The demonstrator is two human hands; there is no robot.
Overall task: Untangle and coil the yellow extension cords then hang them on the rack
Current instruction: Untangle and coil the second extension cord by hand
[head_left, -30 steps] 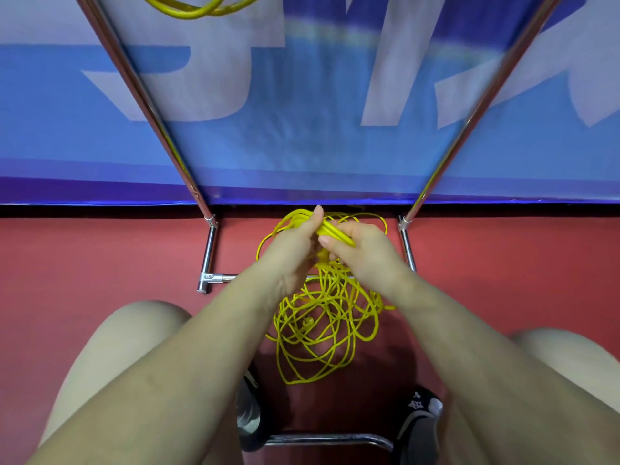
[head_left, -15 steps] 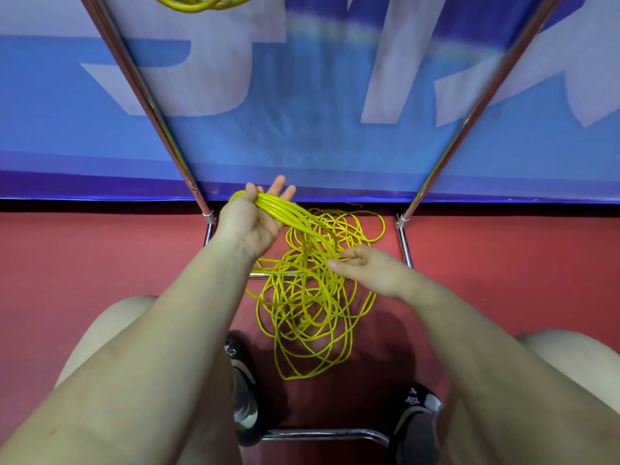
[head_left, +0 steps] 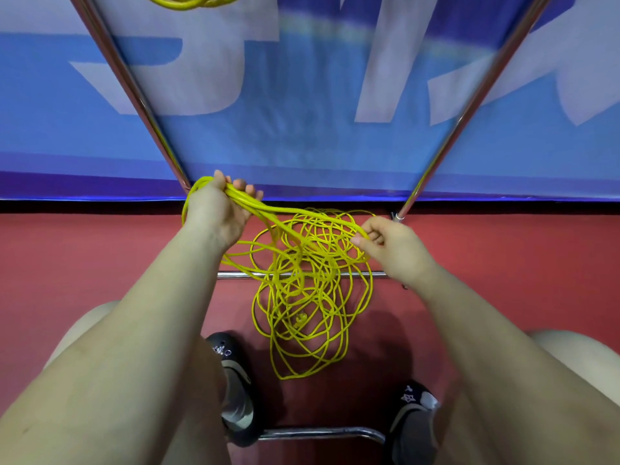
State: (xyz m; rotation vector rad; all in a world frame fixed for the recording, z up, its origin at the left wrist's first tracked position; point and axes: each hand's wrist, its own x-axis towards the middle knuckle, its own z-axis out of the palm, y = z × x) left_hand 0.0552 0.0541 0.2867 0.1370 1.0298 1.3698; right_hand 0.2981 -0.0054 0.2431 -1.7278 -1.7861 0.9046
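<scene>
A tangled yellow extension cord lies in loose loops on the red floor between the rack's legs. My left hand grips a bundle of several gathered strands, raised at the left near the rack's left pole. My right hand pinches a single strand at the right side of the tangle. The strands stretch between both hands above the pile. Another coiled yellow cord hangs at the top edge of the view.
The rack's right pole slants up to the right, and its chrome base bars cross the floor under the tangle. A blue and white banner stands behind. My dark shoes flank a lower chrome bar.
My hands have parted from the middle: the left carried the gathered strands up and left, the right slid out to the right along a strand. The pile has spread wider.
</scene>
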